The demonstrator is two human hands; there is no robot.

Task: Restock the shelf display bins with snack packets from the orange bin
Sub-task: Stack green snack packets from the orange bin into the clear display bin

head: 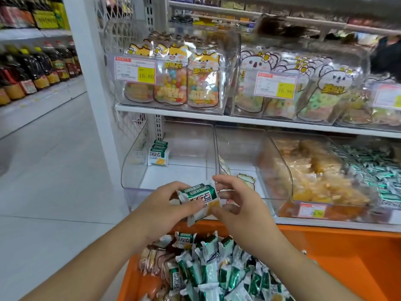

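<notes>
Between my two hands is a small stack of green-and-white snack packets (198, 199), held in front of the lower shelf. My left hand (167, 205) grips the stack from the left with its thumb on top. My right hand (234, 203) pinches the stack's right edge, fingers curled. Below them the orange bin (338, 261) holds a heap of the same packets (208, 270). The clear display bin (134, 168) at the lower shelf's left end holds only a few upright packets (158, 156) at its back.
A second clear bin (238, 148) to the right is almost bare. Further right, bins hold yellow snacks (314, 181) and green-wrapped sweets (379, 170). The upper shelf carries bins of animal-shaped candy bags (173, 79). A white post (93, 83) and aisle floor lie left.
</notes>
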